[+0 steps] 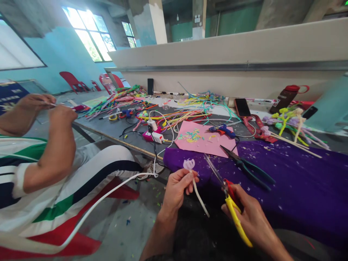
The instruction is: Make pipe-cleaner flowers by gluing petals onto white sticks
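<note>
A long grey table [127, 136] runs from nine o'clock across to three, with a pale wall [231, 54] rising behind it. Over its near right end, from about four o'clock out to three, lies a purple cloth [299, 181] flecked with small scraps.

At nine o'clock sits a co-worker [40, 174] in striped white, green and red clothes, both hands up near the table edge and pinched on something too thin to make out.

Heaps of coloured straws [174, 116] cover the middle of the table around twelve o'clock. On the cloth's far corner at one o'clock lies a pink sheet [203, 141] sprinkled with cuttings. Just beyond it sits a blue glue gun [221, 129], and dark pliers [247, 166] lie on the cloth beside the sheet. A dark bottle [286, 97] with a red cap lies at two o'clock near the wall, a phone [241, 107] to its left. Finished straw flowers [288, 125] rest at two o'clock. A white power strip [156, 136] sits at eleven o'clock, its cord trailing off the table.

Closest to me, at six o'clock, the left hand [176, 188] pinches a white straw [197, 194] between thumb and fingers. The straw's top, cut into a small pale flower, stands just above the fingers and the stem slants down toward five o'clock. The right hand [252, 221], at five o'clock, is wrapped around yellow-handled scissors [228, 195], blades pointing up toward the flower but apart from it.
</note>
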The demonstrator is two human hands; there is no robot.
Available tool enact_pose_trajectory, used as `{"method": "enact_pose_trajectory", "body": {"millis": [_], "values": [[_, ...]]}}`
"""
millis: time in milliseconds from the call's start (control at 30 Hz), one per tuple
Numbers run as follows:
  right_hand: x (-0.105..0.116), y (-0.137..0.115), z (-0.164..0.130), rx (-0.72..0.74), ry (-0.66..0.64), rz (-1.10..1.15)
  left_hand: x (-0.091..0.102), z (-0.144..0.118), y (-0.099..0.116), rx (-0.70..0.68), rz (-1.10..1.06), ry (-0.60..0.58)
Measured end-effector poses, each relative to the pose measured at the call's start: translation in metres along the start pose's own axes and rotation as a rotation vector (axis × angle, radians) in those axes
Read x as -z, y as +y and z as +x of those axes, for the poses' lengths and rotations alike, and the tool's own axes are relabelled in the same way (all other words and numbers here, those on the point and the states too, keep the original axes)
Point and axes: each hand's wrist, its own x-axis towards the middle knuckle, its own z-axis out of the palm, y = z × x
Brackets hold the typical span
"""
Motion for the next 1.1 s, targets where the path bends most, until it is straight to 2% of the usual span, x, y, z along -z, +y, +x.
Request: {"method": "enact_pose_trajectory", "body": {"millis": [133,300,367,533,667,833,1100], "values": [[-0.003,-0.005,0.002,-0.038,-0.042,-0.001,-0.001,-0.001,0.000,0.017,-0.032,-0.008],[-0.010,-0.004,0.002,-0.062,-0.012,0.087,-0.001,-0.002,-0.001,0.004,-0.037,0.000],[-0.012,-0.004,0.004,-0.075,0.008,0.255,-0.002,-0.002,-0.001,0.011,-0.040,-0.006],[-0.008,-0.019,0.022,-0.022,0.106,0.864,-0.008,-0.006,-0.002,0.077,-0.026,-0.057],[0.000,-0.032,0.041,0.083,0.167,1.026,-0.012,-0.007,-0.004,0.107,0.039,-0.080],[-0.002,-0.032,0.051,0.105,0.157,1.073,-0.015,-0.006,-0.005,0.089,0.169,-0.103],[-0.005,-0.030,0.052,0.164,0.176,1.121,-0.017,-0.007,-0.001,-0.037,0.366,-0.196]]}}
